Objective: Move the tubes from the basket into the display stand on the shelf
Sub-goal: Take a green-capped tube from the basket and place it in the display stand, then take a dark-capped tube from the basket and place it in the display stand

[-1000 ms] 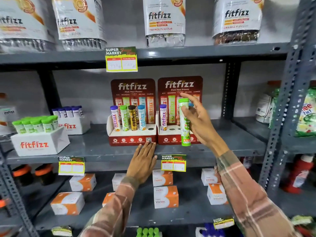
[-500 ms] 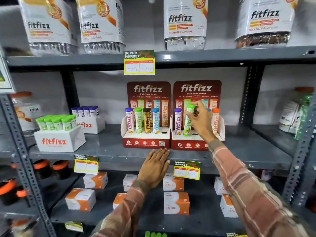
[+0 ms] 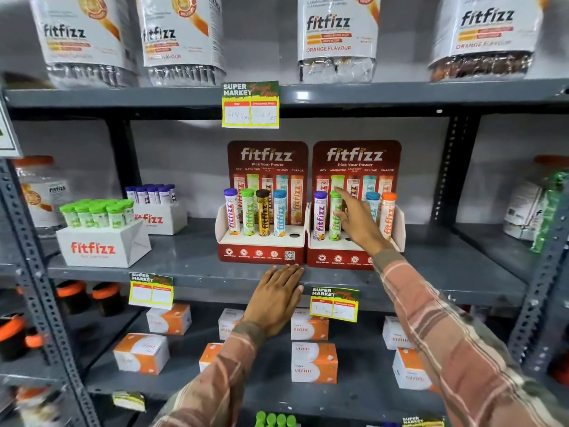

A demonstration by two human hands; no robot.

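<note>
Right hand (image 3: 357,220) spread loose, fingers apart, fingertip brushed green-capped tube (image 3: 335,217) seated in right display stand (image 3: 345,252). Left hand (image 3: 277,300) lay flat, fingers apart, on shelf (image 3: 184,266) edge at six o'clock of stands.

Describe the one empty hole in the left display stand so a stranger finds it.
On the middle grey shelf stand two red fitfizz stands; take the left display stand. Its white top carries four tubes, and right of the blue-capped tube is the empty hole, nearest the neighbouring stand.
</note>
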